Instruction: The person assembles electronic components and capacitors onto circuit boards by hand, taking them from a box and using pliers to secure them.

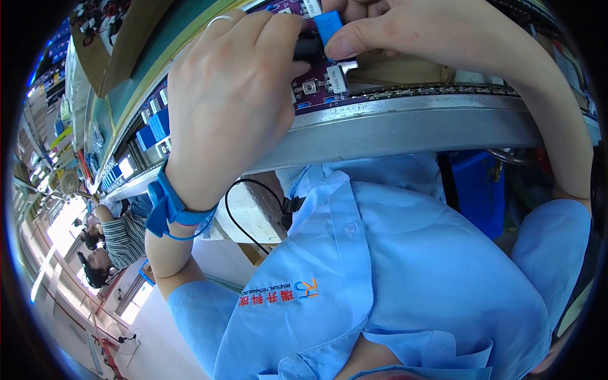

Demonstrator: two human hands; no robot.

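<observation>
A purple circuit board (316,100) lies at the top centre, partly hidden under my hands. My right hand (386,28) comes in from the right and pinches a blue box-shaped component (327,26) over the board, thumb against its side. My left hand (234,95), with a ring and a blue wrist strap (170,201), is curled over the board's left part. Between its thumb and index finger shows a black cylindrical part (308,49); the other fingertips are hidden. White block components (335,78) and a small square metal part (310,87) stand on the board near the front edge.
A metal rail (411,123) with a chain along it runs in front of me. More boards with blue and white components (154,130) sit on the line to the left. A cardboard box (114,50) stands beyond. A person in a striped shirt (123,237) is farther left.
</observation>
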